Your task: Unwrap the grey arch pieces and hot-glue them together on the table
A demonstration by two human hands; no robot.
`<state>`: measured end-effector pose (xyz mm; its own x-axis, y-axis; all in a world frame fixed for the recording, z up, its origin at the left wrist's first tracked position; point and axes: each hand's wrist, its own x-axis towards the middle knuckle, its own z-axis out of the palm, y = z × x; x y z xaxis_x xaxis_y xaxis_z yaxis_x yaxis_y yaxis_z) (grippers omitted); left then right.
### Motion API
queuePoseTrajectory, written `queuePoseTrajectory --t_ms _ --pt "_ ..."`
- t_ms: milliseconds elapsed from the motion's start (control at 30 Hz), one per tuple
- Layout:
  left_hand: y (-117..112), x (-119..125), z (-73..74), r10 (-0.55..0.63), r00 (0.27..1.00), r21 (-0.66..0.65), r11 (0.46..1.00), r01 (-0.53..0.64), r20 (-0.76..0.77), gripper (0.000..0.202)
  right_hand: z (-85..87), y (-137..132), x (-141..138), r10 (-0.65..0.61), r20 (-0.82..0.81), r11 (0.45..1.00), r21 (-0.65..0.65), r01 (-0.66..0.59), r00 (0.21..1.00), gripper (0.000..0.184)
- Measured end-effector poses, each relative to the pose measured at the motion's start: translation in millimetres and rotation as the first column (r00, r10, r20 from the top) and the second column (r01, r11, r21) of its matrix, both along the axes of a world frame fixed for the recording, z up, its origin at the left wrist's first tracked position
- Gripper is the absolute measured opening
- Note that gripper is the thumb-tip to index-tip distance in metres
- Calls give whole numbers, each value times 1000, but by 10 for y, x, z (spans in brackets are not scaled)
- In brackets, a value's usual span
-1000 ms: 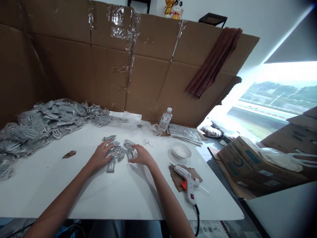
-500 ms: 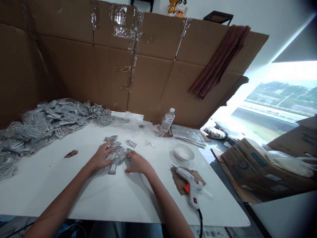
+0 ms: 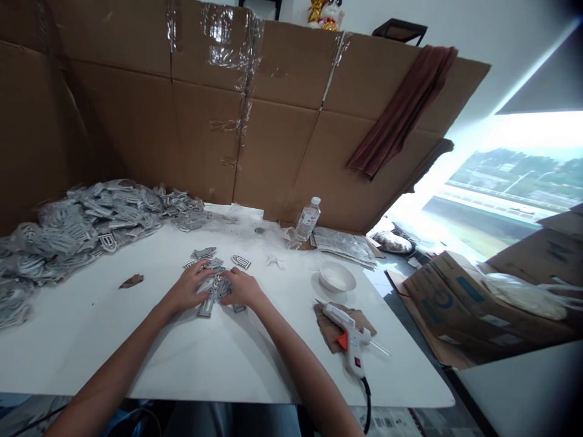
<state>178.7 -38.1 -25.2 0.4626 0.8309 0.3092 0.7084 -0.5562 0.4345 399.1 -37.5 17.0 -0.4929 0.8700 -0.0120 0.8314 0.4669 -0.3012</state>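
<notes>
A small cluster of flat grey-and-white patches (image 3: 215, 280) lies in the middle of the white table (image 3: 218, 358). My left hand (image 3: 186, 290) rests palm down on the cluster's left side, fingers spread over the pieces. My right hand (image 3: 243, 287) lies on the cluster's right side, fingers curled a little over the pieces and close to the left hand. One patch (image 3: 241, 262) lies apart just beyond my right hand, and another (image 3: 203, 252) lies beyond the cluster.
A big heap of the same grey patches (image 3: 82, 224) fills the table's left. A white glue gun (image 3: 350, 337) on brown scraps, a white bowl (image 3: 336, 277) and a water bottle (image 3: 308, 219) are on the right. Cardboard walls stand behind.
My right hand has slid left across the pieces toward my left hand, drawing the cluster tighter. My left hand has hardly moved.
</notes>
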Motion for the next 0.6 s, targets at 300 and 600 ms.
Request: queuePoseTrajectory --t_ms 300,600 --pt "42 -40 -73 -2 1000 12 1000 1 6 52 73 78 52 -60 -11 998 27 61 998 23" --pt "61 -141 3 35 999 8 999 -35 35 47 -60 124 154 -131 -145 984 -142 111 981 33"
